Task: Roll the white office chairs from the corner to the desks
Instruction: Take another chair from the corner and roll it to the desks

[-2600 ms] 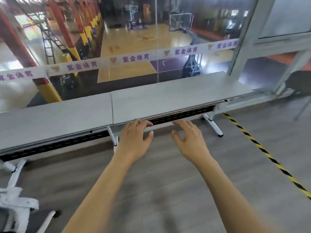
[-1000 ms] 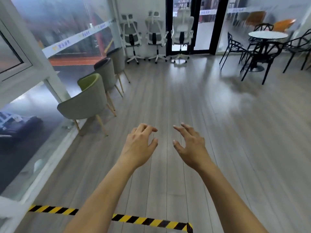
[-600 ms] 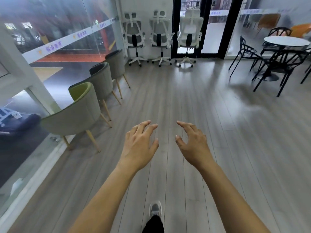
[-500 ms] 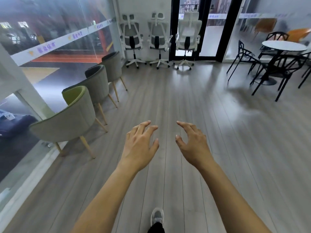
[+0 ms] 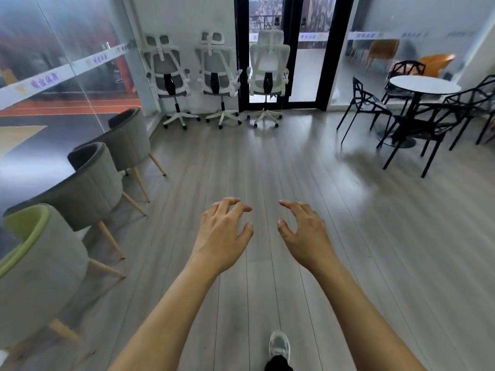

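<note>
Three white mesh office chairs stand in a row at the far wall: the left chair (image 5: 167, 76), the middle chair (image 5: 217, 73) and the right chair (image 5: 268, 70), which is in front of a black-framed glass door. Their backs face me and their wheeled bases rest on the wood floor. My left hand (image 5: 222, 234) and my right hand (image 5: 305, 231) are stretched out in front of me, palms down, fingers loosely bent, holding nothing. Both hands are far short of the chairs. No desk is in view.
Three grey tub chairs (image 5: 88, 188) on wooden legs line the glass wall on the left. A round white table (image 5: 424, 85) with black wire chairs (image 5: 417, 129) stands at the right. Grey plank floor lies between them. My shoe (image 5: 279, 346) shows at the bottom.
I have turned away from the desks at the glass wall and walked toward the corner. The white chairs look larger and closer. Both hands keep the same empty pose.
</note>
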Tool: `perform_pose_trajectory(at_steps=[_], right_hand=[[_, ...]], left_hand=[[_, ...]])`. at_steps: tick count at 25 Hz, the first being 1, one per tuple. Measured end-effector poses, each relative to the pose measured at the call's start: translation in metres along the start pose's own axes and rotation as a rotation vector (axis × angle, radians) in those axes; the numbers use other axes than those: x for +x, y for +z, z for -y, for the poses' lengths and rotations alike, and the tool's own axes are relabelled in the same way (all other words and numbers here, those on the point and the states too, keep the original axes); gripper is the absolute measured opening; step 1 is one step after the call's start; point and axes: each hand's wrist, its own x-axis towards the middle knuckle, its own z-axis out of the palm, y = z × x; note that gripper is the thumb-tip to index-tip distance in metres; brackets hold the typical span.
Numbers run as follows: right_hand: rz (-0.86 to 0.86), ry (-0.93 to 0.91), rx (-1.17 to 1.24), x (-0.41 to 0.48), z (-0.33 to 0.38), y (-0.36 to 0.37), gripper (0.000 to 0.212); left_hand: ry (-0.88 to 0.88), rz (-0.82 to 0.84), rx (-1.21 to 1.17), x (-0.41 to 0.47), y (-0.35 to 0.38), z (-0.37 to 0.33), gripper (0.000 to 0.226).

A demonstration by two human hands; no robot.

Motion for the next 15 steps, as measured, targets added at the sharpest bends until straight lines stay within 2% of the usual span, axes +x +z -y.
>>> perform_pose_trajectory(at_steps=[7, 15], right_hand=[[-0.003, 0.015, 0.053, 0.286, -0.060, 0.012, 0.044], [0.013, -0.118, 0.056, 0.595, -0.076, 0.057, 0.041]], left_hand=[[-0.008, 0.010, 0.031, 0.281, 0.054, 0.044, 0.034], [-0.070, -0.077, 0.009, 0.552, 0.088, 0.140, 0.031]])
